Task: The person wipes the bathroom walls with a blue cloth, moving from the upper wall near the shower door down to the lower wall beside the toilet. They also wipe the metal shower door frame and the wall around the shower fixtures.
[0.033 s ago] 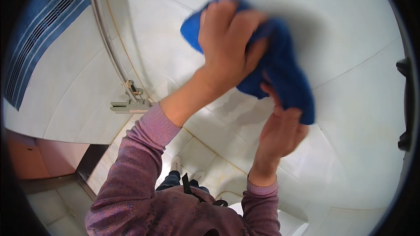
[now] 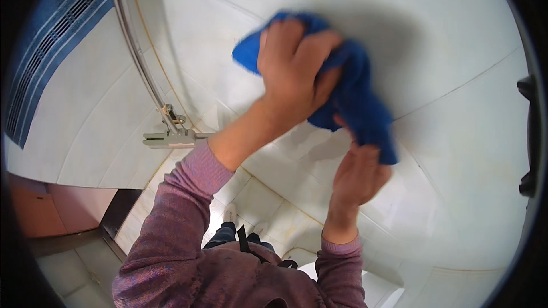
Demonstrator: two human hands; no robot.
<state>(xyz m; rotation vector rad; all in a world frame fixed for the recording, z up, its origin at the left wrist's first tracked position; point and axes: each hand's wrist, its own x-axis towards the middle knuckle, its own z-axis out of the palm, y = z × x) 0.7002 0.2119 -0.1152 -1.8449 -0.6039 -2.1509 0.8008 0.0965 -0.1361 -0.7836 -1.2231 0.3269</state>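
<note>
One blue cloth point(image 2: 362, 77) is bunched under and between both hands, in front of a pale tiled wall point(image 2: 468, 40); whether it is pressed flat against that wall, I cannot tell. The left hand point(image 2: 290, 68) is bent over its upper part, fingers curled onto the fabric and closed on it, with one blue corner sticking out to the left of the knuckles and a thicker fold running off to their right. Below and to the right of that hold, the right hand point(image 2: 361, 174) pinches the cloth's lower end, its fingers drawn together there; the tips are partly hidden and blurred. A soft shadow point(image 2: 399, 34) spreads over the wall, to the right of the grip. Mauve sleeves point(image 2: 171, 211) lie below both hands. Left of the grip, a metal pole point(image 2: 136, 51) runs down to a grey flat head point(image 2: 171, 138), near the left forearm point(image 2: 240, 137). Farther left and higher is a blue panel point(image 2: 63, 48) with a dark slotted band. Well below the hands are floor tiles point(image 2: 257, 199), with light shoes point(image 2: 229, 214) on them. Far to the right of the hands, two dark knobs point(image 2: 526, 88) stand at the edge of view.
</note>
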